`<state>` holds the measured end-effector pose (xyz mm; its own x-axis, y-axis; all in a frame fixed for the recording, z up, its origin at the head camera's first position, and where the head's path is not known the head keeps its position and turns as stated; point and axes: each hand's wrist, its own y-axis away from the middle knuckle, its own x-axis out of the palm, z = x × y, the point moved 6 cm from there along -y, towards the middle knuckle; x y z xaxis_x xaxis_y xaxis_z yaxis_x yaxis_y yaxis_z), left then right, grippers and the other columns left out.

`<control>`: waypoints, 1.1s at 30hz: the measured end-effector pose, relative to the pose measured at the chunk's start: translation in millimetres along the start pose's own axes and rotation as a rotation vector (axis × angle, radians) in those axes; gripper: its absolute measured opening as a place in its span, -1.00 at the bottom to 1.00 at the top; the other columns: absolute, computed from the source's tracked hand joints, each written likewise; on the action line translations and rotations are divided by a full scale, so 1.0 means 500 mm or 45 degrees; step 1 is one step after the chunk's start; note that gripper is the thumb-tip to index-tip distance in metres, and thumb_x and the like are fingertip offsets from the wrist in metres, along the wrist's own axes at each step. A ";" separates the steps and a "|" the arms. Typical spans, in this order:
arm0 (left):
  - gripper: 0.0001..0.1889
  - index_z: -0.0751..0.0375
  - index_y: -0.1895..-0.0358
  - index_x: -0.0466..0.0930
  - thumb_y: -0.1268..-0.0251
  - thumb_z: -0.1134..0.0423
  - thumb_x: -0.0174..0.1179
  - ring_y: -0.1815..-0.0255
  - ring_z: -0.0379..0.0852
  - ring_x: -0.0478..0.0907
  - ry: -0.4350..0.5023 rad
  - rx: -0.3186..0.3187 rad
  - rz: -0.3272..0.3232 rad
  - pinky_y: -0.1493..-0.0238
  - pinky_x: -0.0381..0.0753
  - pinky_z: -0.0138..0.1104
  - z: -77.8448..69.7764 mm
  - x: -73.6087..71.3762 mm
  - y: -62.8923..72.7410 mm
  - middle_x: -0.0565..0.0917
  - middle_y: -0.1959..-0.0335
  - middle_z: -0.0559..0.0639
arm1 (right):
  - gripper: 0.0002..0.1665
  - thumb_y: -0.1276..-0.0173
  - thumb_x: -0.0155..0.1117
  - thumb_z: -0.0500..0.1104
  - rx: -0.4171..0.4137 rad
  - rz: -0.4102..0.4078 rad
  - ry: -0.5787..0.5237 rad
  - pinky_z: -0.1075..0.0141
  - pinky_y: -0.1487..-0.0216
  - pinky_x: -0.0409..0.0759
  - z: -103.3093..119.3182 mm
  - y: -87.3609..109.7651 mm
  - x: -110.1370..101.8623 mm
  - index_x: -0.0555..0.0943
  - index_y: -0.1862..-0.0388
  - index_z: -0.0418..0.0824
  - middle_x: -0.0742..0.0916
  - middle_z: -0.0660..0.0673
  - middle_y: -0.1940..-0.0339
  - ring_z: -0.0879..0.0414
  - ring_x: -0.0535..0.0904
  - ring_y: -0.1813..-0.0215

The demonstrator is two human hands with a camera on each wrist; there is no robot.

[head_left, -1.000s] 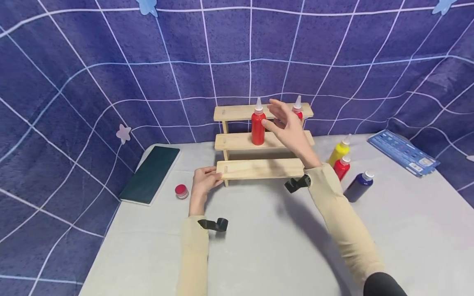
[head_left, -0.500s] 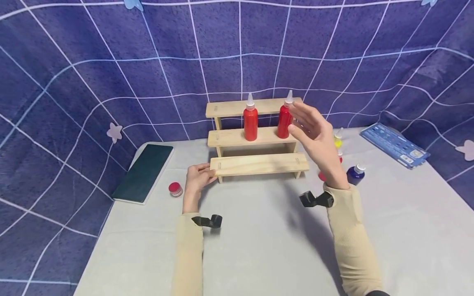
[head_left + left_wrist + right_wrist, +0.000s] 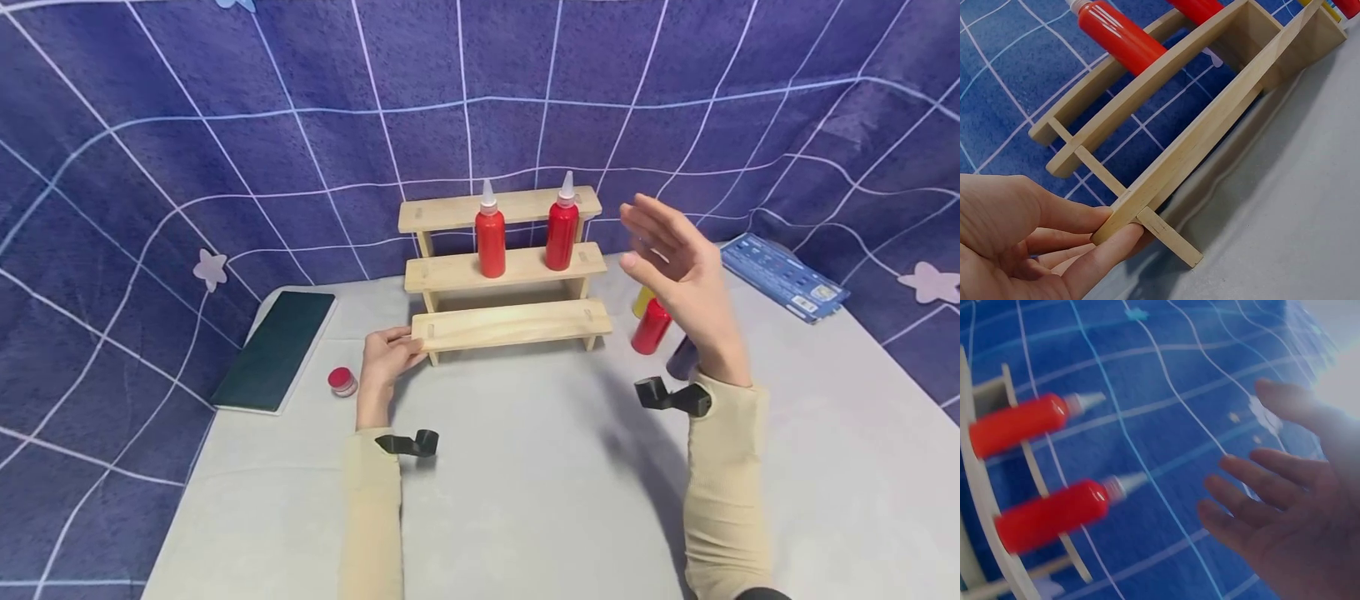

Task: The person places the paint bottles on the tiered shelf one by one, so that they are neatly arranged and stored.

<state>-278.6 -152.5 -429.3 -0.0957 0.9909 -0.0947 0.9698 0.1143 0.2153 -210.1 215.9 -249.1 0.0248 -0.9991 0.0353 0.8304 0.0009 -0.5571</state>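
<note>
My left hand pinches the left end of the lowest board of a three-step wooden shelf, thumb and fingers on either side of the board in the left wrist view. Two red squeeze bottles with clear pointed tips stand upright on the middle step: the left bottle near its centre and the right bottle closer to its right end. My right hand is raised to the right of the shelf, fingers apart from the thumb, holding nothing. In the right wrist view that hand is well apart from both bottles.
Behind my right hand, partly hidden, are a yellow bottle, another red bottle and a dark blue bottle. A blue printed packet lies at the right. On the left are a dark green notebook and a small red-lidded jar.
My right hand has drawn away from the red bottles toward the right, uncovering the right bottle on the middle step. My left hand keeps its hold on the shelf. The head view has shifted slightly.
</note>
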 end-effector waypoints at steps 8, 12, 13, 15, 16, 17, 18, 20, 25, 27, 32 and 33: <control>-0.57 0.62 -0.24 0.38 -0.31 0.55 0.08 0.36 -0.31 0.63 0.001 -0.016 0.021 0.15 0.72 -0.46 -0.002 0.004 0.000 0.52 -0.11 0.54 | -0.22 -0.12 0.24 -0.66 0.018 -0.035 -0.076 0.37 -0.34 0.47 0.012 0.020 -0.087 0.42 -0.36 -0.34 0.64 -0.17 -0.22 0.04 0.50 -0.30; -0.56 0.62 -0.25 0.36 -0.32 0.55 0.08 0.36 -0.31 0.63 0.015 -0.025 0.030 0.14 0.72 -0.46 -0.003 0.004 -0.002 0.50 -0.14 0.55 | -0.20 -0.10 0.25 -0.67 0.096 -0.039 -0.033 0.42 -0.30 0.50 0.002 0.035 -0.131 0.42 -0.36 -0.34 0.65 -0.15 -0.21 0.06 0.50 -0.30; -0.55 0.63 -0.26 0.35 -0.32 0.55 0.08 0.36 -0.31 0.63 0.018 -0.026 0.030 0.15 0.72 -0.47 -0.004 0.004 -0.002 0.50 -0.14 0.55 | -0.20 -0.10 0.25 -0.68 0.115 -0.030 -0.031 0.43 -0.30 0.50 -0.003 0.038 -0.142 0.41 -0.36 -0.34 0.64 -0.16 -0.22 0.07 0.49 -0.31; -0.55 0.64 -0.27 0.33 -0.32 0.56 0.07 0.35 -0.31 0.63 0.023 -0.023 0.035 0.16 0.71 -0.48 -0.006 0.004 -0.003 0.48 -0.16 0.56 | -0.20 -0.11 0.22 -0.70 0.139 0.006 -0.034 0.44 -0.29 0.50 -0.013 0.044 -0.161 0.40 -0.37 -0.35 0.63 -0.16 -0.23 0.07 0.47 -0.33; -0.55 0.64 -0.27 0.33 -0.32 0.56 0.07 0.36 -0.31 0.63 0.028 -0.025 0.037 0.17 0.71 -0.49 -0.006 0.004 -0.003 0.48 -0.17 0.55 | -0.19 -0.11 0.19 -0.71 0.145 0.029 -0.053 0.44 -0.30 0.49 -0.018 0.047 -0.169 0.39 -0.37 -0.37 0.62 -0.17 -0.24 0.07 0.47 -0.33; -0.55 0.63 -0.27 0.34 -0.32 0.56 0.07 0.36 -0.32 0.63 0.027 -0.028 0.034 0.17 0.71 -0.49 -0.005 0.004 -0.003 0.49 -0.16 0.54 | -0.19 -0.11 0.16 -0.73 0.150 0.052 -0.076 0.43 -0.31 0.49 -0.023 0.051 -0.177 0.38 -0.38 -0.38 0.62 -0.18 -0.25 0.07 0.46 -0.34; -0.55 0.63 -0.27 0.34 -0.32 0.56 0.07 0.37 -0.33 0.63 0.025 -0.028 0.035 0.17 0.71 -0.49 -0.005 0.005 -0.002 0.49 -0.16 0.54 | -0.19 -0.11 0.14 -0.74 0.153 0.077 -0.094 0.42 -0.32 0.49 -0.027 0.054 -0.184 0.37 -0.38 -0.39 0.61 -0.19 -0.26 0.07 0.46 -0.34; -0.55 0.63 -0.26 0.34 -0.32 0.55 0.07 0.38 -0.35 0.62 0.019 -0.028 0.030 0.15 0.71 -0.48 -0.005 0.003 -0.002 0.51 -0.13 0.52 | -0.19 -0.12 0.11 -0.76 0.166 0.118 -0.119 0.41 -0.31 0.50 -0.038 0.059 -0.197 0.36 -0.38 -0.41 0.61 -0.18 -0.26 0.07 0.47 -0.33; -0.55 0.63 -0.26 0.35 -0.31 0.54 0.09 0.40 -0.37 0.62 0.007 -0.024 0.036 0.10 0.71 -0.44 -0.006 0.005 -0.001 0.54 -0.10 0.49 | -0.22 -0.18 0.12 -0.72 0.314 0.210 -0.075 0.45 -0.23 0.55 -0.077 0.083 -0.234 0.35 -0.40 -0.37 0.65 -0.06 -0.21 0.17 0.53 -0.27; -0.55 0.63 -0.25 0.35 -0.31 0.54 0.09 0.39 -0.37 0.62 0.009 -0.022 0.041 0.10 0.71 -0.44 -0.006 0.006 -0.001 0.52 -0.12 0.51 | -0.21 -0.22 0.13 -0.68 0.405 0.278 -0.024 0.47 -0.20 0.56 -0.095 0.096 -0.246 0.32 -0.43 -0.33 0.65 0.00 -0.22 0.23 0.52 -0.27; -0.56 0.63 -0.25 0.36 -0.32 0.54 0.08 0.37 -0.36 0.62 0.015 -0.019 0.036 0.10 0.70 -0.46 -0.007 0.007 0.000 0.47 -0.17 0.55 | -0.22 -0.27 0.21 -0.57 0.552 0.420 0.163 0.53 -0.22 0.52 -0.142 0.118 -0.273 0.29 -0.46 -0.28 0.62 0.01 -0.24 0.26 0.49 -0.28; -0.55 0.63 -0.26 0.35 -0.32 0.54 0.08 0.36 -0.36 0.62 0.010 -0.020 0.037 0.10 0.70 -0.46 -0.007 0.008 0.001 0.47 -0.17 0.55 | -0.24 -0.27 0.22 -0.55 0.572 0.433 0.194 0.54 -0.22 0.51 -0.152 0.121 -0.278 0.30 -0.45 -0.29 0.63 -0.01 -0.23 0.25 0.49 -0.27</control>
<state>-279.1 -148.4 -426.3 -0.0696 0.9943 -0.0806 0.9687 0.0867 0.2328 -205.8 351.4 -350.6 0.2782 -0.9344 -0.2223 0.9454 0.3074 -0.1088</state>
